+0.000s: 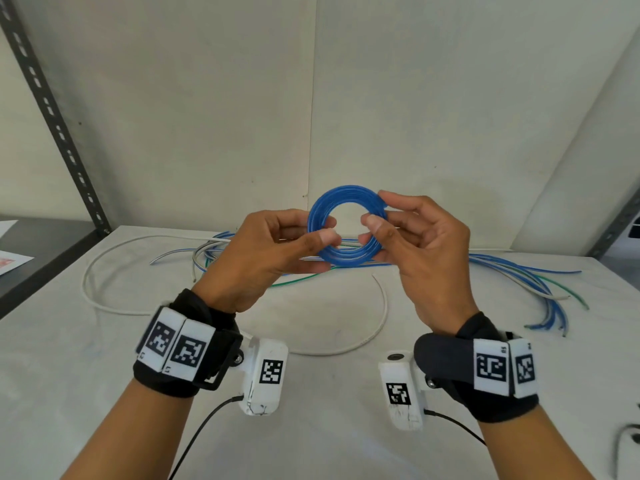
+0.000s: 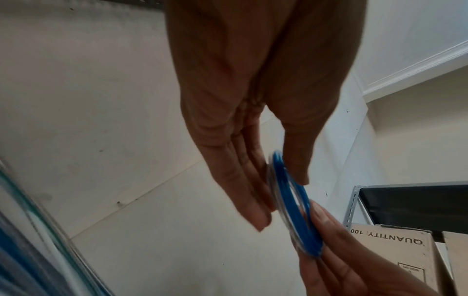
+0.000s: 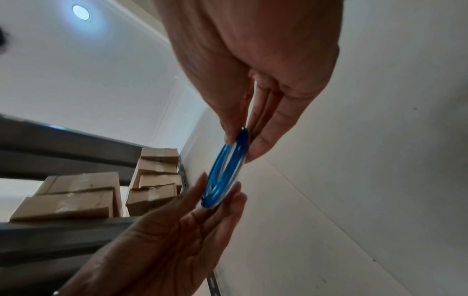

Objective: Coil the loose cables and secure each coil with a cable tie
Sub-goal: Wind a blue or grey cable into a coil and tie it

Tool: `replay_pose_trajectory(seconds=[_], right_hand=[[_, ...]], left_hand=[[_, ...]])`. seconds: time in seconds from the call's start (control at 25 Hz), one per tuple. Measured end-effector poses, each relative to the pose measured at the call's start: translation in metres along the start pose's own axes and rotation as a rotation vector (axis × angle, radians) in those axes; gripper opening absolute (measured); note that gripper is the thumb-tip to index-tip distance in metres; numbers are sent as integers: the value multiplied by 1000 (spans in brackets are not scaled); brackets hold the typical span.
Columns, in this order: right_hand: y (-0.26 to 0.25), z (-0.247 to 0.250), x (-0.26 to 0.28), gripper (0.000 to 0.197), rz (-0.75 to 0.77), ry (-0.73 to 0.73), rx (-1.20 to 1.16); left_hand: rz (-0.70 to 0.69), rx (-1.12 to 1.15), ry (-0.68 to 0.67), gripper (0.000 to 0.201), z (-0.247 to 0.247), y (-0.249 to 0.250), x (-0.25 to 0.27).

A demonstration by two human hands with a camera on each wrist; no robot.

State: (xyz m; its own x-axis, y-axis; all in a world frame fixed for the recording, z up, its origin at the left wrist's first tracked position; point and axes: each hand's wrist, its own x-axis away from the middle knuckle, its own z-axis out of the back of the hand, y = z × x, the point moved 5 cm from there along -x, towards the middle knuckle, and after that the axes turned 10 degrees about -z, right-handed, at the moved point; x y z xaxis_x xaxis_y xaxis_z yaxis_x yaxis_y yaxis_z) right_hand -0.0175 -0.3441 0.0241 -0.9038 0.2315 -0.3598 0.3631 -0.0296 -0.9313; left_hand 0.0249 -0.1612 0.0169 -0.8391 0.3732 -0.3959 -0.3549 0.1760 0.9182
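- One blue cable coil [image 1: 347, 230] is held in the air above the white table [image 1: 104, 358], between the two hands, and its ring faces the head camera.
- The left hand [image 1: 263, 258] pinches the left side of the coil: the thumb lies on the near face, and the fingers, almost straight, lie behind it.
- The right hand [image 1: 422, 251] pinches the right side in the same way, thumb in front and fingers behind; the other fingers are only loosely bent.
- In the left wrist view the coil [image 2: 293, 204] is seen edge-on, between the thumb and the long fingers [image 2: 243, 192] of the left hand.
- In the right wrist view the coil [image 3: 225, 170] is also edge-on, with both hands on its rim.
- Behind the hands, a bundle of loose cables [image 1: 519, 282] lies on the table: several blue, at least one green and some white; I cannot count them exactly.
- One long white cable [image 1: 114, 306] makes a wide curve on the table, near the wrists.
- In the right wrist view, six cardboard boxes [image 3: 76, 198] are stacked on a dark shelf rack [image 3: 50, 148].
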Motion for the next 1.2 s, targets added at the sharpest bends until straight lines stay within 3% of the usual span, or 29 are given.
replay_pose_trajectory(seconds=[0.12, 0.36, 0.88, 1.2], right_hand=[[-2, 0, 1, 30, -29, -2, -49], [-10, -3, 3, 39, -72, -161, -2], [-11, -5, 2, 35, -19, -141, 7], [-1, -9, 3, 33, -36, -238, 189]], left_hand=[[-38, 55, 42, 33, 4, 1, 0], [-13, 127, 67, 31, 11, -3, -2], [-110, 94, 156, 28, 12, 0, -4], [-90, -68, -45, 31, 7, -1, -3]])
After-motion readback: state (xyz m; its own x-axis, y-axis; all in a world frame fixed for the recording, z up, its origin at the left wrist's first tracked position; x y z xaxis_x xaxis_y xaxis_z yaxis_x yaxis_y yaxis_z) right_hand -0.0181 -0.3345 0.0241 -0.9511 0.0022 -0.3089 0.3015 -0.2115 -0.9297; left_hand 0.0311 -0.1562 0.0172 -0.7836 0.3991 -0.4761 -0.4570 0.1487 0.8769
